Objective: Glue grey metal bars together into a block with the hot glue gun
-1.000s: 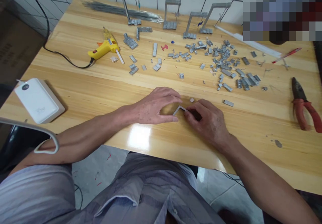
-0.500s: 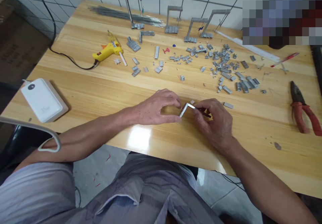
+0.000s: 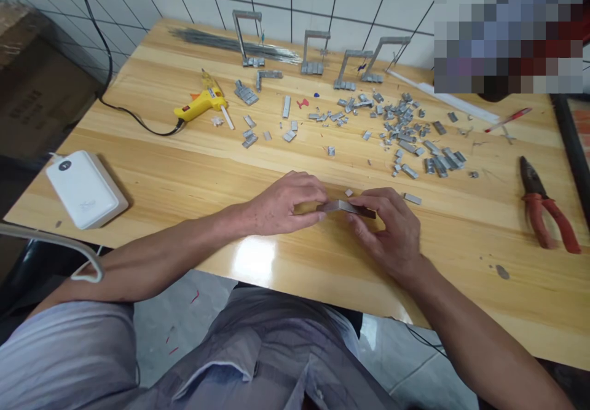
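Near the table's front edge, a thin grey angled metal piece [image 3: 346, 206] is held between both hands. My left hand [image 3: 295, 204] pinches its left end between thumb and fingers. The right part of the piece sits between the thumb and fingers of my right hand [image 3: 389, 225]. A tiny light chip [image 3: 349, 192] lies just behind the piece, and a small grey block [image 3: 412, 199] rests right of my right hand. Many small grey metal pieces [image 3: 405, 118] are scattered farther back.
Four hook-shaped metal stands, one of them tall [image 3: 238, 38], line the back near thin rods [image 3: 198, 40]. A yellow glue gun [image 3: 200, 106] and white power bank [image 3: 85, 189] are at left, red-handled pliers [image 3: 537, 204] at right.
The angled piece has turned so that its bend looks flatter, and my left hand now grips its left end. The whole view has shifted slightly.
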A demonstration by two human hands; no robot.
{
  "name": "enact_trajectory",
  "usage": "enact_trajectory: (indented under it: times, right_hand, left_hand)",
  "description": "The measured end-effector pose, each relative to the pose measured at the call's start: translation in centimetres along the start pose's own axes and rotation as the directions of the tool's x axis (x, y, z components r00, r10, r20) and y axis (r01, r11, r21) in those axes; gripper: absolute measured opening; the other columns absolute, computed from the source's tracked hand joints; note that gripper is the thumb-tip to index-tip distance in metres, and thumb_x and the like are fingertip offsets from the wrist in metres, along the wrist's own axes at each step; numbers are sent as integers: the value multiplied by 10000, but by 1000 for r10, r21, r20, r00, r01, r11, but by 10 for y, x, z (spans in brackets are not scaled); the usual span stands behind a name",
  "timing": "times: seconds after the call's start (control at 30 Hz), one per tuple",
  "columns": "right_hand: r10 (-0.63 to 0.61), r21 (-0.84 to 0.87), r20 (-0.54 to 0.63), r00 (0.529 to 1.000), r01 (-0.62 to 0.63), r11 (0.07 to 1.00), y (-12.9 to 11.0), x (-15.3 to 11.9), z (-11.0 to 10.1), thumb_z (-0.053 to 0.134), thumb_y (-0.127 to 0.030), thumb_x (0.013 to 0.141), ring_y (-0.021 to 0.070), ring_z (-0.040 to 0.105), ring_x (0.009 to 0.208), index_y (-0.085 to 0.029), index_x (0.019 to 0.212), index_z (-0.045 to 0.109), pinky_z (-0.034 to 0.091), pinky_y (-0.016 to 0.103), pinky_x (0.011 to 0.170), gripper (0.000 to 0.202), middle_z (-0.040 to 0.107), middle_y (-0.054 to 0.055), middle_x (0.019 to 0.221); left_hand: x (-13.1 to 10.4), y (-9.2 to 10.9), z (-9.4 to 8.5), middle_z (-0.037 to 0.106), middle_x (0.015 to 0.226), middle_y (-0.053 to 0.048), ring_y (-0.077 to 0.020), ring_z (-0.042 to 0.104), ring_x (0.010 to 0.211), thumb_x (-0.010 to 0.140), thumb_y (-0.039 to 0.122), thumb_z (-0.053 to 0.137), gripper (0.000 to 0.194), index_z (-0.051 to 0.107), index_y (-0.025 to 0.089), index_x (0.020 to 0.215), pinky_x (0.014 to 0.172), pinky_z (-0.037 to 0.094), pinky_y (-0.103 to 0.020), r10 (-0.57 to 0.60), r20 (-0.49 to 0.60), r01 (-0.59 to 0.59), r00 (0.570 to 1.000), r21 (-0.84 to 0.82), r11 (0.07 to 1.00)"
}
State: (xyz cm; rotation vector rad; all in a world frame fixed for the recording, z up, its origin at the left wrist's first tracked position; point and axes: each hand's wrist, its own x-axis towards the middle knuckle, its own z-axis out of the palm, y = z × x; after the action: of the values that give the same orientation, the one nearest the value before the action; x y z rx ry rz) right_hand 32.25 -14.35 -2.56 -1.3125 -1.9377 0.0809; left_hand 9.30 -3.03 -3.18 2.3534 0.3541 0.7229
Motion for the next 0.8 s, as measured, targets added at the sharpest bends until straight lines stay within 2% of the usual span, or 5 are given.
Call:
enact_trajectory:
  times: [0.2, 0.33, 0.43, 0.57, 0.8]
  right_hand:
    - [-43, 14, 17, 999, 43, 999, 2, 0, -1, 702, -185, 943, 240, 732, 953, -262, 1153, 678, 589, 391, 752, 225, 744, 72, 1014]
    - [-53, -24, 14, 999, 53, 998, 2, 0, -1, 697, -190, 937, 241, 726, 931, -282, 1140, 699, 575, 405, 757, 223, 747, 63, 1010]
    - [-53, -32, -17, 998, 52, 998, 1, 0, -1, 707, -170, 922, 238, 723, 911, -289, 1144, 708, 569, 409, 769, 252, 754, 54, 995]
    - [-13, -36, -36, 999, 12, 999, 2, 0, 0, 712, -184, 931, 231, 723, 858, -282, 1135, 716, 575, 408, 751, 227, 751, 58, 966]
    - [-12, -48, -44, 999, 10, 999, 3, 0, 2, 723, -180, 932, 214, 708, 820, -256, 1114, 716, 557, 379, 704, 197, 745, 58, 944]
  left_hand:
    - [-2, -7, 1, 775, 1079, -86, -200, 721, 1014, 1008, 278, 658, 152, 718, 219, 1135, 917, 546, -380, 96, -75, -93, 993, 46, 995]
    - [-3, -7, 0, 756, 1143, -82, -209, 707, 1065, 1003, 277, 669, 219, 711, 248, 1216, 958, 547, -407, 80, -81, -74, 994, 70, 995]
    - [-3, -2, -1, 716, 1227, -107, -231, 676, 1150, 994, 348, 706, 329, 676, 253, 1308, 994, 555, -430, 64, -120, -49, 991, 121, 991]
    - [-5, 5, -2, 694, 1124, -80, -209, 671, 1030, 981, 444, 726, 405, 658, 269, 1340, 901, 578, -389, 90, -198, -54, 976, 182, 982]
    - [-6, 9, 0, 700, 1067, -53, -186, 667, 949, 980, 334, 739, 467, 608, 278, 1424, 837, 532, -349, 212, -204, -164, 956, 226, 960]
